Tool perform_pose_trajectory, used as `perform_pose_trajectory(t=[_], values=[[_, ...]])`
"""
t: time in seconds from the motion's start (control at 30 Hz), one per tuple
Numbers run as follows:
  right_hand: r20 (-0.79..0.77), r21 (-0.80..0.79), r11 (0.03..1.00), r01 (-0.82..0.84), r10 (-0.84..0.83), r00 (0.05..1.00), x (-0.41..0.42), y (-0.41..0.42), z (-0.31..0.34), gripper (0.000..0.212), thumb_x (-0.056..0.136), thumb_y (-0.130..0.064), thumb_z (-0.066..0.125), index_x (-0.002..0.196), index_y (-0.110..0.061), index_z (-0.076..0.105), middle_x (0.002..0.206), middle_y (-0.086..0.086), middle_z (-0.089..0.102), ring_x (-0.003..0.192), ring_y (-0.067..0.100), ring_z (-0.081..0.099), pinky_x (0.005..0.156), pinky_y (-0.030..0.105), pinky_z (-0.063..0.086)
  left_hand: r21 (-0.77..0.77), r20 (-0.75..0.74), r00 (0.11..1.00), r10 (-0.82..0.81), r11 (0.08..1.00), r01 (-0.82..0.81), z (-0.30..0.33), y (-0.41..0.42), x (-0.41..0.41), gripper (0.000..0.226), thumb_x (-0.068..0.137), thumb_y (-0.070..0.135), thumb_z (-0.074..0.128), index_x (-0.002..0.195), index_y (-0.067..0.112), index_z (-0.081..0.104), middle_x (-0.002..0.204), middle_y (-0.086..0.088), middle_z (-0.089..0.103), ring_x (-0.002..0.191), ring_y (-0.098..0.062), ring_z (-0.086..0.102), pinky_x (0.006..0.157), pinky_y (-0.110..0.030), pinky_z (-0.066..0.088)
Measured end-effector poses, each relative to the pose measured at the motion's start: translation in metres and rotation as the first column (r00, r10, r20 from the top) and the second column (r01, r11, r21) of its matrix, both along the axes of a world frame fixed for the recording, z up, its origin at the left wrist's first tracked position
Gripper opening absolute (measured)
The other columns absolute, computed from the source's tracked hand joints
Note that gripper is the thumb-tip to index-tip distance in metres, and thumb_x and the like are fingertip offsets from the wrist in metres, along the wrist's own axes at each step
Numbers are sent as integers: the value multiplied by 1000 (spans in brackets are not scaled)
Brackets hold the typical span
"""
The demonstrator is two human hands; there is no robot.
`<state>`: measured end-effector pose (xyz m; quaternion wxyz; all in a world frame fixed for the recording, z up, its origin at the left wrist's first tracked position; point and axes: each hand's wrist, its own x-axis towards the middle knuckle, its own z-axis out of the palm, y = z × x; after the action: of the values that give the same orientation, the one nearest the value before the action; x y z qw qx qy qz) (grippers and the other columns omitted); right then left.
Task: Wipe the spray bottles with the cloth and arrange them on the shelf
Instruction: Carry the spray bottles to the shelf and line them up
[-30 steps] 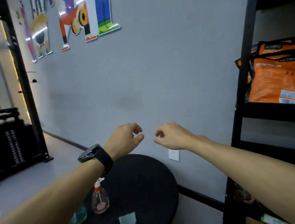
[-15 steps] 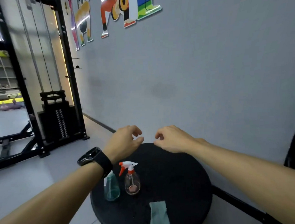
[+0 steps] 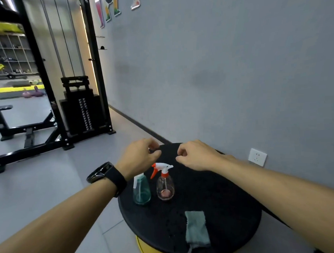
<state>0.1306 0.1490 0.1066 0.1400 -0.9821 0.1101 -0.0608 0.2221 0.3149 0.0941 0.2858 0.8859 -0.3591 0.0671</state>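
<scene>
Bottles upright, nozzle pointing right; cloth lengthwise; both hands' fingers loosely curled, empty.

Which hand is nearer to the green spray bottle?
Left. The left hand hovers just above the green spray bottle; the right hand is farther right, beyond the clear bottle.

Round table top, lower centre: matt black, finely pebbled. Clear spray bottle: glossy transparent plastic, with smooth white-and-orange plastic trigger head. Teal spray bottle, just left of it: translucent tinted plastic. Cloth, lower centre: soft grey-green napped fabric. Wristband, centre left: matt black. Gym frame, upper left: black painted metal. Wall, right: matt grey.
</scene>
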Motion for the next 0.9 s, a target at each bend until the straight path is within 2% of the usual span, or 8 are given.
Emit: perform_pose_trajectory(t=[0.17,0.27,0.43,0.77,0.83,0.9], values=[[-53,13,1000,-5,6,999,24,2,-28,28,94,-30,59,118,-19,64,113,1,66,94,15,61,75,26,50,25,-54,998,20,999,-19,-28,4,22,23,94,31,60,112,18,65,109,2,69,95,-13,63,78,-24,47],[-84,13,1000,0,2,996,41,3,-45,27,91,-32,62,115,-19,66,108,1,67,92,17,64,82,36,56,31,-92,995,33,999,-30,-46,6,33,25,94,33,60,113,19,65,111,2,68,96,-13,62,82,-26,50],[-94,14,1000,-14,15,995,69,-2,-65,29,89,-33,65,114,-18,65,111,0,65,96,17,62,86,38,54,51,-137,989,56,997,-49,-72,8,50,27,95,32,59,116,17,65,114,2,68,99,-13,62,81,-24,47],[-142,11,999,-43,44,989,120,-14,-104,56,86,-24,70,137,-19,48,134,3,48,116,22,53,91,36,49,69,-185,978,95,994,-83,-104,4,80,24,94,30,58,114,19,66,113,4,69,96,-12,62,79,-23,45],[-152,4,999,-38,39,988,129,-15,-112,57,86,-22,70,138,-19,46,133,4,47,116,23,52,91,38,49,66,-178,979,97,994,-87,-107,3,84,24,94,30,58,114,19,66,112,5,68,95,-11,62,78,-23,45],[-169,-5,999,-36,35,985,136,-14,-119,53,85,-22,70,134,-19,49,127,4,49,107,23,55,85,37,50,57,-175,980,92,995,-83,-109,3,86,24,95,30,58,114,19,66,111,6,68,92,-10,60,77,-22,44]])
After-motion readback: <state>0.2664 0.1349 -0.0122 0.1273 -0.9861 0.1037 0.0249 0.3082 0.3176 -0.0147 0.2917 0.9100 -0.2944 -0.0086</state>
